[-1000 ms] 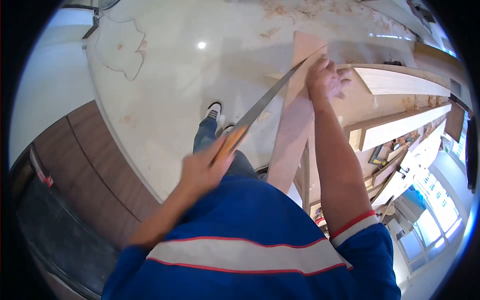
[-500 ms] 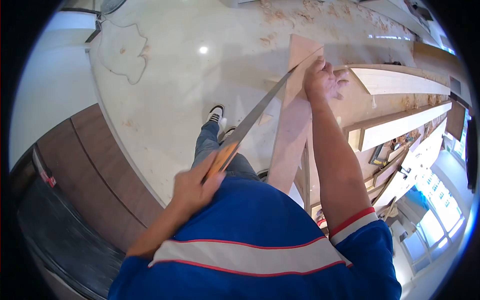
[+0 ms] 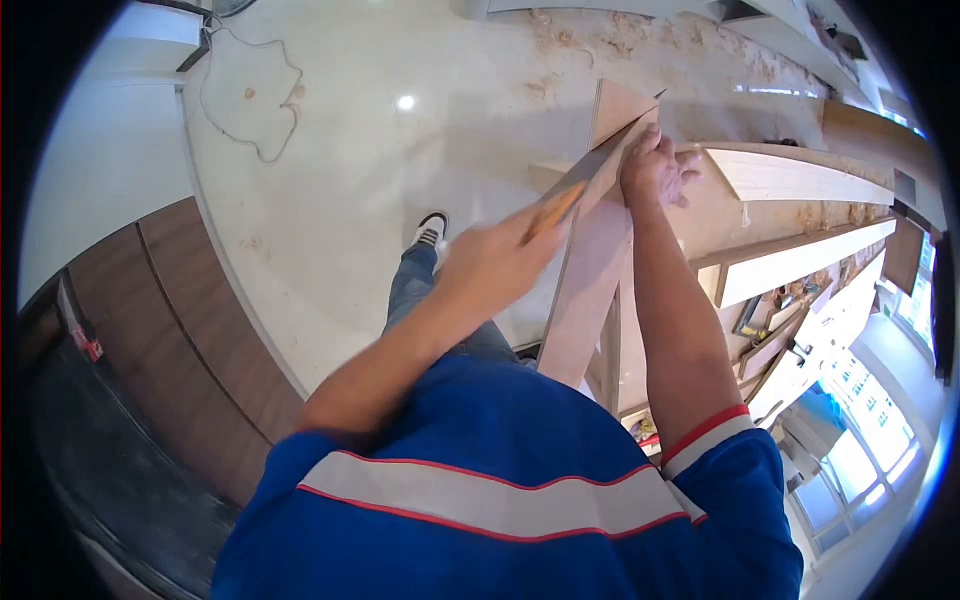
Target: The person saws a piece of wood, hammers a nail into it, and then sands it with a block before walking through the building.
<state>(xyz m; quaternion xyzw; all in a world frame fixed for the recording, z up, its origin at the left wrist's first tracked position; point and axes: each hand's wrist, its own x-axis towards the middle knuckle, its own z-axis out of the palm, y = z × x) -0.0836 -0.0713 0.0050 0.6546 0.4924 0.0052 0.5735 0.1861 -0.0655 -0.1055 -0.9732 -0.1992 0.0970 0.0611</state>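
Observation:
My left hand (image 3: 490,262) is closed round the orange handle of a hand saw (image 3: 612,152), somewhat blurred by motion. The blade lies slantwise in a cut across the far end of a long wooden plank (image 3: 588,285), its tip poking out past the right edge. Beyond the blade, the plank's end portion (image 3: 613,108) sits at a slight angle. My right hand (image 3: 655,172) rests against the plank's right edge, close beside the blade, with its fingers spread outward and apart. What lies under the palm is hidden.
Long pale boards and box-like frames (image 3: 800,265) stand at the right. Wood shavings (image 3: 625,35) litter the floor at the back. A thin cord (image 3: 290,105) lies on the floor, upper left. Dark brown panels (image 3: 150,290) line the left side. My shoe (image 3: 432,228) is below the saw.
My left hand has pushed the saw forward and to the right, so more blade passes through the plank. The end portion now sits slightly angled. My right hand stays at the plank's edge.

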